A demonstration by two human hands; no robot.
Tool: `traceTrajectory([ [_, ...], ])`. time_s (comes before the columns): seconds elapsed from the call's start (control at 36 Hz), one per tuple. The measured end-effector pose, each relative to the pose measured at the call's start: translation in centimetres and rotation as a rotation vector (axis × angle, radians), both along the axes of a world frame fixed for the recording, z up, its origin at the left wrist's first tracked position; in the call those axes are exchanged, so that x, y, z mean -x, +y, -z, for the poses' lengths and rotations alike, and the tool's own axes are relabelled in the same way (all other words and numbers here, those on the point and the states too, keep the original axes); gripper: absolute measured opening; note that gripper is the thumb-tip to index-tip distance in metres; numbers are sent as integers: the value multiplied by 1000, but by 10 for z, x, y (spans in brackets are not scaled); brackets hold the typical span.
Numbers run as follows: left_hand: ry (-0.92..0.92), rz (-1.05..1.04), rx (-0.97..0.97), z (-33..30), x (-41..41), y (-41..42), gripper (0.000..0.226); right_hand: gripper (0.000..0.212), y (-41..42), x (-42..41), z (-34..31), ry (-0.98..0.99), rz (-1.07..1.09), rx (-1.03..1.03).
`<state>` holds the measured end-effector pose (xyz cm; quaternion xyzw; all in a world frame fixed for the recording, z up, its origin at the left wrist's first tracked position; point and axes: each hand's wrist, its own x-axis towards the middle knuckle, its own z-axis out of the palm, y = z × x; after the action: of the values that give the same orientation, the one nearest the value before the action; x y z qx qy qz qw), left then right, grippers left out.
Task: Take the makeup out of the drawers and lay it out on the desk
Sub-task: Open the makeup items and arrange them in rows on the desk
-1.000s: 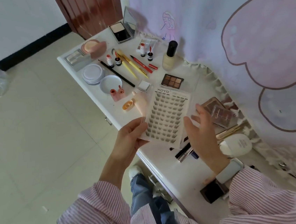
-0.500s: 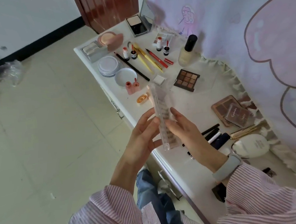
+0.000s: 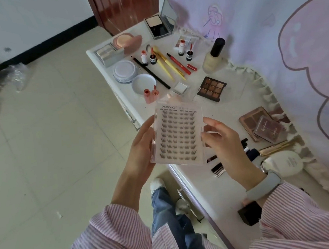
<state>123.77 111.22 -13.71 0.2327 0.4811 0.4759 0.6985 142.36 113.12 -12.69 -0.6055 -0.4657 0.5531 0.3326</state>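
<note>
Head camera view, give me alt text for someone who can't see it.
Both hands hold a clear tray of false eyelash clusters above a white desk, the left hand gripping its left edge and the right hand its right edge. Behind it lie a brown eyeshadow palette, a foundation bottle and yellow pencils.

Bare desk (image 3: 228, 105) surface lies mid-desk, right of the held lash tray (image 3: 179, 135), between the brown eyeshadow palette (image 3: 211, 86) at the far side and the pink palettes (image 3: 261, 123) nearer. Far end crowded: pencils (image 3: 165, 65), foundation bottle (image 3: 213, 57), round compacts (image 3: 125, 70). Near strip past the lipstick tubes (image 3: 218, 169) open.
</note>
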Motion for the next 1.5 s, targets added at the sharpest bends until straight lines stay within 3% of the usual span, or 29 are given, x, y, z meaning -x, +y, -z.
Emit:
traceTrajectory([
  [0.08,-46,51,31,3,8,1,39,37,-1,-8,0,-48,-148,-142],
  [0.17,-72,111,100,4,14,1,41,47,3,-22,5,-380,-481,-534],
  [0.25,-51,160,131,5,17,0,35,39,16,-35,7,-641,-663,-831],
  [0.36,-236,144,132,8,20,-1,37,29,23,-34,1,-635,-756,-1024],
  [0.44,-375,20,139,6,12,1,76,33,18,-23,-5,-585,-697,-971],
  [0.5,-490,-136,135,-1,3,2,80,38,16,-17,-11,-542,-617,-912],
  [0.64,-653,-333,33,-11,-17,0,81,21,13,1,-17,-470,-489,-881],
  [0.78,-440,-391,117,-19,-26,9,72,35,11,13,-23,-380,-471,-760],
  [0.89,-505,-382,187,-11,-18,11,69,40,14,13,-30,-256,-546,-576],
  [1.0,-414,-399,235,-10,-21,9,76,41,18,10,-35,-327,-645,-500],
  [1.11,-414,-367,281,-7,-24,7,79,26,22,7,-40,-411,-749,-439],
  [1.22,-413,-323,294,-1,-23,3,75,29,23,6,-42,-418,-792,-370],
  [1.39,-417,-242,270,5,-22,1,86,33,19,8,-44,-479,-872,-316],
  [1.5,-446,-259,277,-1,-25,1,52,30,17,9,-41,-625,-849,-426],
])
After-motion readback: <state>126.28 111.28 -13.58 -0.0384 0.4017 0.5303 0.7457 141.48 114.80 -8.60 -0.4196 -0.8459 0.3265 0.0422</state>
